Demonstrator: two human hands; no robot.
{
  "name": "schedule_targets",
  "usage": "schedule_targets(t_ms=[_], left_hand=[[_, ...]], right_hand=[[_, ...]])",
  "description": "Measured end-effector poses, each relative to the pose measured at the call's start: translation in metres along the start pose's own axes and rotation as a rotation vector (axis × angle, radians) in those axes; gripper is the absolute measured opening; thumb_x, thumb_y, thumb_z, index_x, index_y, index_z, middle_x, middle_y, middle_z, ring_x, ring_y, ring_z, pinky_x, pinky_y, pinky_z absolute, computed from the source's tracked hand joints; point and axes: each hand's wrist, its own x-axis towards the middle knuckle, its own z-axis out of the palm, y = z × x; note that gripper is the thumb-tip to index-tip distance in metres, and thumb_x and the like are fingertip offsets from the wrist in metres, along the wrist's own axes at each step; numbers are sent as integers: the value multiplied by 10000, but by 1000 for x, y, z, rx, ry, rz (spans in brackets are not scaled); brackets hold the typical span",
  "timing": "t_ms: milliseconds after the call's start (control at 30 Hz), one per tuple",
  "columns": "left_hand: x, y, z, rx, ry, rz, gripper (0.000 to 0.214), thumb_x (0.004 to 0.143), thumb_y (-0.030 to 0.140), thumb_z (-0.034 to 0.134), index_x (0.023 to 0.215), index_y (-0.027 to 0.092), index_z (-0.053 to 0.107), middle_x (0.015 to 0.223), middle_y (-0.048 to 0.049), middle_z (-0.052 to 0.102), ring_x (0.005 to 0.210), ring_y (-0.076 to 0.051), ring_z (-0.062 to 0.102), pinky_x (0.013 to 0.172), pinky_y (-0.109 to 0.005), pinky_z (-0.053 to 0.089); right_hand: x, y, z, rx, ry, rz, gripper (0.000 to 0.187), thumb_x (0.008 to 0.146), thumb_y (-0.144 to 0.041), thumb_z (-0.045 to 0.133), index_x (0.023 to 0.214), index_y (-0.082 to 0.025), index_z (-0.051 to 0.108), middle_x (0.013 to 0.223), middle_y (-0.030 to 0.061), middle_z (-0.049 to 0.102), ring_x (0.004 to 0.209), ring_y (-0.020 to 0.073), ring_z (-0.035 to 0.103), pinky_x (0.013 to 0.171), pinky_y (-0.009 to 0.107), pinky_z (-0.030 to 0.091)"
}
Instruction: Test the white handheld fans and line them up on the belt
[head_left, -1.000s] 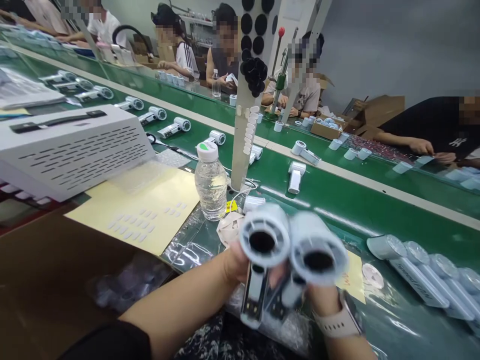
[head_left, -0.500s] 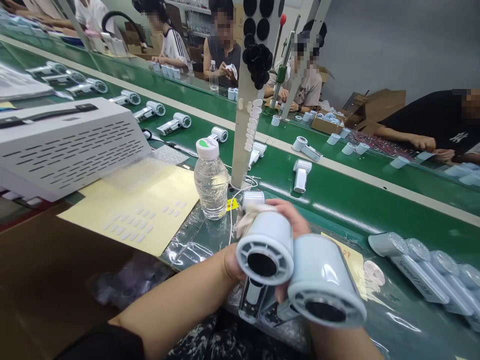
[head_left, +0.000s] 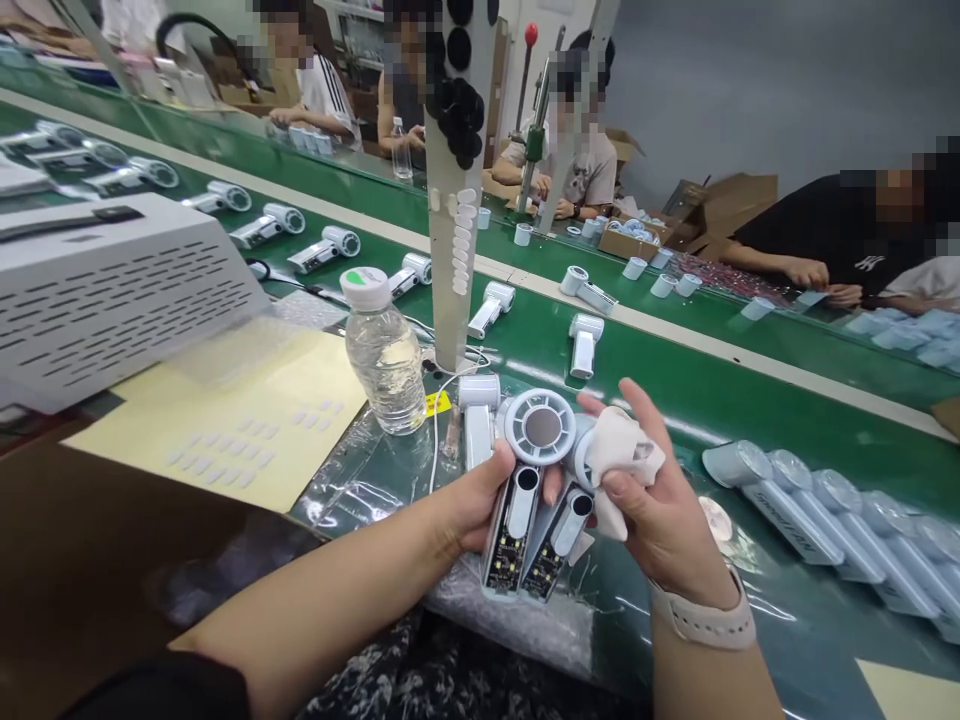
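Two pale blue handheld fans are together in front of me, heads up, with small circuit boards showing in their dark handles. My left hand (head_left: 480,495) is closed around the left fan (head_left: 517,530), its thumb beside the round vented head. The right fan (head_left: 561,535) leans against it; which fingers support it is partly hidden. With thumb and fingers, my right hand (head_left: 675,530) grips a crumpled white cloth (head_left: 622,460) against the right fan's head and covers part of it. Another handheld fan (head_left: 478,405) lies just behind my left hand.
A water bottle (head_left: 384,350) and a post (head_left: 450,290) stand beyond my left arm. Yellow paper (head_left: 292,460) with white stickers lies left, near a slotted metal box (head_left: 142,290). Several fans (head_left: 825,500) lie in a row at right. Co-workers sit across the green conveyor (head_left: 660,390).
Both fans have tipped from heads toward me to standing heads up, farther from the camera. The cloth has passed from the left fan's head to the right one. My view has shifted slightly right.
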Motion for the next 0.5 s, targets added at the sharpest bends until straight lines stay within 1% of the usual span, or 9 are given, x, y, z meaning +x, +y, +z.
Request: schedule_targets(t_ms=[67, 100, 167, 233, 300, 333, 400, 467, 500], left_hand=[[-1, 0, 0, 32, 33, -11, 662, 620, 763, 703, 732, 115, 626, 752, -104, 736, 633, -178, 712, 569, -238, 584], [-1, 0, 0, 44, 53, -6, 672, 610, 773, 700, 717, 114, 622, 731, -101, 729, 611, -174, 702, 552, -234, 576], [0, 1, 0, 58, 77, 12, 691, 600, 792, 687, 693, 111, 611, 692, -97, 711, 585, -170, 684, 534, -229, 560], [1, 1, 1, 60, 77, 26, 692, 609, 794, 678, 690, 110, 605, 689, -98, 701, 594, -174, 675, 551, -237, 556], [2, 1, 1, 46, 67, 33, 675, 640, 786, 660, 713, 117, 606, 719, -98, 703, 632, -186, 682, 598, -263, 564], [2, 2, 1, 37, 59, 35, 669, 655, 786, 646, 728, 122, 608, 734, -97, 704, 657, -196, 688, 628, -284, 570], [3, 5, 1, 14, 33, 60, 665, 663, 797, 626, 723, 135, 607, 740, -93, 700, 697, -216, 695, 661, -317, 569], [4, 9, 2, 5, -18, 117, 685, 623, 821, 636, 658, 138, 598, 740, -104, 693, 732, -237, 690, 652, -323, 557], [5, 11, 3, 0, -42, 151, 696, 596, 833, 643, 617, 140, 585, 746, -114, 691, 749, -248, 684, 642, -324, 550]], right_hand=[[-1, -3, 3, -8, -70, 41, 594, 788, -364, 790, 1314, -314, 518, 1190, 66, 680, 888, 220, 666, 661, 322, 564], [-2, -5, 5, -26, -73, 33, 530, 789, -368, 789, 1257, -280, 556, 1058, 58, 712, 823, 208, 666, 623, 301, 555], [-5, -5, 13, -54, -9, -14, 437, 806, -395, 769, 1174, -249, 584, 835, 23, 708, 689, 181, 651, 545, 271, 535], [-4, -3, 22, -66, 106, -63, 371, 859, -473, 690, 1120, -230, 590, 675, -11, 664, 521, 147, 596, 439, 241, 489], [2, 1, 27, -51, 176, -68, 393, 914, -564, 560, 1078, -207, 591, 559, -34, 599, 380, 124, 498, 337, 227, 409], [7, 2, 27, -32, 193, -57, 436, 924, -603, 505, 1057, -198, 594, 542, -37, 580, 347, 118, 461, 305, 226, 370], [21, 5, 24, -7, 210, -29, 504, 923, -653, 439, 1032, -187, 597, 569, -28, 576, 352, 123, 456, 297, 238, 354], [35, 10, 18, -23, 229, -33, 498, 913, -651, 452, 1046, -194, 597, 633, -12, 607, 429, 145, 523, 356, 262, 411], [41, 14, 16, -54, 237, -48, 473, 897, -631, 502, 1059, -198, 602, 671, 0, 631, 492, 162, 569, 409, 279, 452]])
